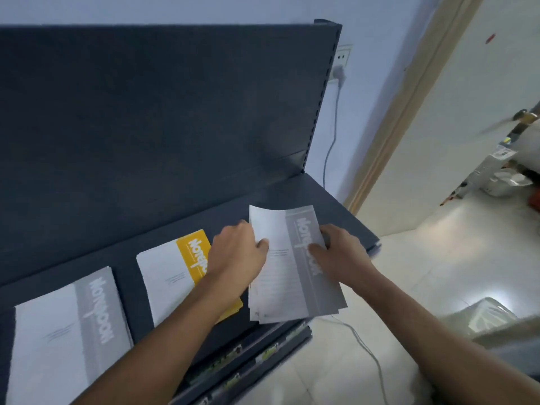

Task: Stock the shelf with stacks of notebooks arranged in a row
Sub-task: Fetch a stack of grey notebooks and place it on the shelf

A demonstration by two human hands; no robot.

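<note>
A dark blue shelf (263,200) carries notebook stacks in a row. A grey-and-white stack (67,325) lies at the left and a yellow-and-white stack (169,276) in the middle. Both my hands hold a third, grey-and-white stack (289,270) over the shelf's right part, its near end jutting past the front edge. My left hand (238,252) grips its left edge, thumb on the cover. My right hand (336,249) grips its right edge, thumb on the grey band. I cannot tell whether the stack touches the shelf.
The shelf's dark back panel (160,112) rises behind the row. Lower shelves (263,349) stick out below the front edge. A grey cable (365,343) runs across the pale floor. A doorway with clutter (502,176) lies at the right, a plastic-wrapped bundle (491,317) nearer.
</note>
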